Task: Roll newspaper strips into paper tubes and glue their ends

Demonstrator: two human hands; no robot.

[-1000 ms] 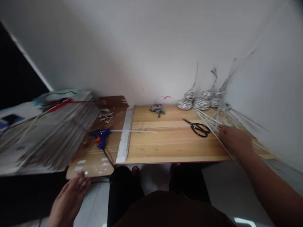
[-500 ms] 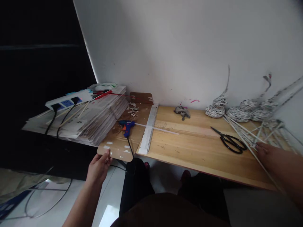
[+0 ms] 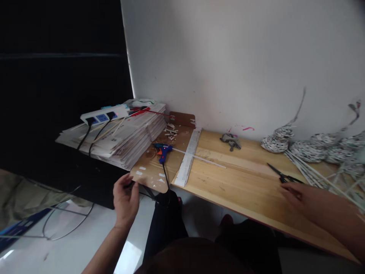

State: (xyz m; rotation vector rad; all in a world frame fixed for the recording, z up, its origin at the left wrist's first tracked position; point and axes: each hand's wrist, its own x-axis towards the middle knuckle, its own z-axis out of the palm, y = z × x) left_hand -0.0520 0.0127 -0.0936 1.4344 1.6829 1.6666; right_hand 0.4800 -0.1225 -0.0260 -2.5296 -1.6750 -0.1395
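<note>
A white power strip (image 3: 102, 117) (two black plugs (image 3: 90, 121) in it) atop a thick stack of newspapers (image 3: 135, 131).

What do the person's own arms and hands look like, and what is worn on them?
The left hand and right hand are without gloves. No sleeve shows on either visible forearm, nor any watch or bracelet. Whether there are rings is too unclear to tell.
</note>
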